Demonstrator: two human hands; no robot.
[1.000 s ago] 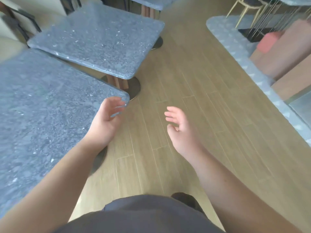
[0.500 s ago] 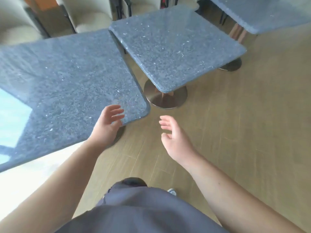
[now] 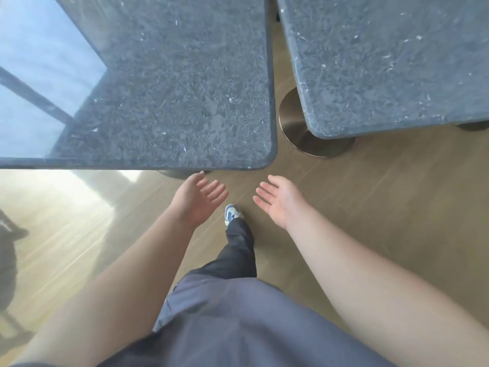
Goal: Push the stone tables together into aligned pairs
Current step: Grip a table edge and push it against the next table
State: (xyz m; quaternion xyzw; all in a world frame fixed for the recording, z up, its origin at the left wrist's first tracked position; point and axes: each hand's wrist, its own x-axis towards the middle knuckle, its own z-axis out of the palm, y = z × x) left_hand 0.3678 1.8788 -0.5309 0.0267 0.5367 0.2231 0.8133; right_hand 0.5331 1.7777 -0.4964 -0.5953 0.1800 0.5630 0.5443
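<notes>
Seen from above, looking down past the person's own body. The fingers (image 3: 215,190) of the left hand (image 3: 197,198) are straight and slightly spread, palm turned inward, holding nothing. The thumb side lies just below the near edge of the left stone table (image 3: 169,83); whether it touches that edge cannot be told. The fingers (image 3: 262,198) of the right hand (image 3: 280,200) are also straight and apart, palm facing up and inward, empty, hanging over bare floor. The two hands face each other with a gap between them, and one shoe (image 3: 231,213) on the floor shows through that gap.

Two dark grey speckled stone tables fill the upper half of the view. The left table has a rounded near-right corner just above the hands. The right stone table (image 3: 391,64) stands beside it, turned a little, so the strip of floor between their facing edges is narrow at the top and widens toward the person. The near edges do not line up. A round brass-coloured base (image 3: 292,120) shows under the right table, in the gap.

Below the tables the wooden floor (image 3: 383,202) lies open on both sides of the person, with bright glare on the left.

Count: two hands, two tables, one base plainly visible, one shoe.
</notes>
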